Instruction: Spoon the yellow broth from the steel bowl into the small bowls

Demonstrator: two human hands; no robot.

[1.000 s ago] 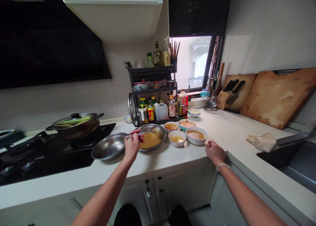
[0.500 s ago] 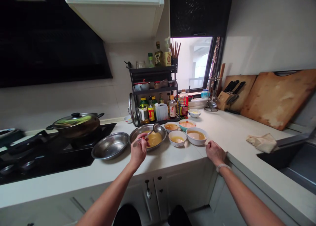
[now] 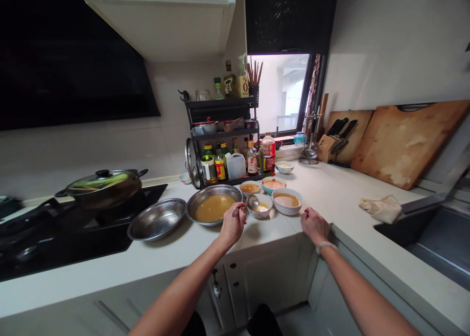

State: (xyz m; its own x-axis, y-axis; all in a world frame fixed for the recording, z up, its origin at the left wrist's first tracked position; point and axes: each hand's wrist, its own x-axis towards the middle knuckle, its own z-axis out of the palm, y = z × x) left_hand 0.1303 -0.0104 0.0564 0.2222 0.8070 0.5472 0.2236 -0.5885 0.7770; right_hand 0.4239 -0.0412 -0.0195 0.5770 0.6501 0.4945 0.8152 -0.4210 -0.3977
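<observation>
My left hand (image 3: pixel 232 224) is closed on the handle of a metal ladle (image 3: pixel 251 203), whose bowl hangs over a small white bowl (image 3: pixel 259 205) of yellowish liquid. Just left of it sits a steel basin (image 3: pixel 213 209) of brown-yellow liquid. My right hand (image 3: pixel 314 224) rests on the counter's front edge with its fingers curled, holding nothing I can see. It lies just below a larger white bowl (image 3: pixel 288 201) of the same liquid. Two more filled bowls, one white (image 3: pixel 250 188) and one teal-rimmed (image 3: pixel 273 184), stand behind.
An empty steel basin (image 3: pixel 157 220) sits beside the black stove (image 3: pixel 73 233), where a lidded wok (image 3: pixel 101 187) stands. A rack of sauce bottles (image 3: pixel 223 145) is behind the bowls. Cutting boards (image 3: pixel 404 143), a knife block (image 3: pixel 330 143), a cloth (image 3: pixel 382 209) and the sink (image 3: pixel 433 238) lie to the right.
My left hand has carried the ladle from the steel basin rightward to above the small white bowl. My right hand has stayed put on the counter edge.
</observation>
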